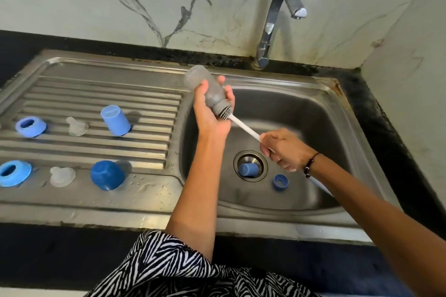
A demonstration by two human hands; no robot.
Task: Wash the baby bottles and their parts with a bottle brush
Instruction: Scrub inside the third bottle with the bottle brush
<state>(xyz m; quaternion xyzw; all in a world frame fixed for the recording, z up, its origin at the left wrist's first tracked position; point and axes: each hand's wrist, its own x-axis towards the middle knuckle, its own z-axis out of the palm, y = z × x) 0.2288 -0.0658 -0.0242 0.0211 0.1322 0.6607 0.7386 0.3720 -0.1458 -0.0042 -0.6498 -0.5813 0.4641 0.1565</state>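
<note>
Two hands working | left hand (212, 108) wrapping clear baby bottle (205, 87) mid-body over sink (313, 108), neck twd brush | right hand (282, 149) fisting bottle brush (241, 125) handle, bristles at mouth | bottle prob light, stiff plastic, slick wet; gripping mid-body seems best

Head view, steeply down, seemingly close

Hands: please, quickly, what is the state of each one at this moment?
Left hand: closed around the clear baby bottle, held over the sink.
Right hand: closed around the white handle of the bottle brush, whose bristles are at the bottle's mouth.
</note>
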